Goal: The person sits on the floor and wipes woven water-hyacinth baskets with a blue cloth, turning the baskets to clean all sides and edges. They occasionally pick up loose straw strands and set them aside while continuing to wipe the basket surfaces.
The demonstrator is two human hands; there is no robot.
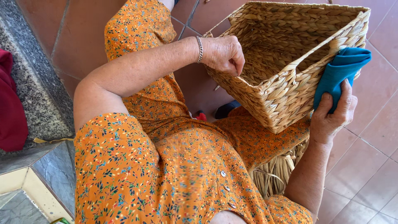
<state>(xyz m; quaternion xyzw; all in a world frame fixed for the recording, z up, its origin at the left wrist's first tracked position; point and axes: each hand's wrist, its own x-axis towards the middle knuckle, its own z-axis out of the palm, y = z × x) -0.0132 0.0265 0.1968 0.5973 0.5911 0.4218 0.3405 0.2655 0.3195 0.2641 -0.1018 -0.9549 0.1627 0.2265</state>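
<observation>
Teal cloth (340, 70) is bunched in my right hand (333, 115), my fingers closed around its lower end while its upper fold presses against the near corner of a woven straw basket (286, 89). That basket sits tilted on my lap just to the left of this hand, its open mouth turned up toward me and nothing showing inside. Across from it my left hand (224, 54) is curled over the opposite rim, fingertips pinched onto the braided edge, a silver bracelet (200, 49) on the wrist. Below my right wrist a bundle of loose straw (275, 174) pokes out from under my orange flowered dress (174, 166). Farther out, reddish floor tiles (365, 166) spread around me, and beyond my left arm a speckled stone step (31, 103) holds a dark red cloth (10, 112).
</observation>
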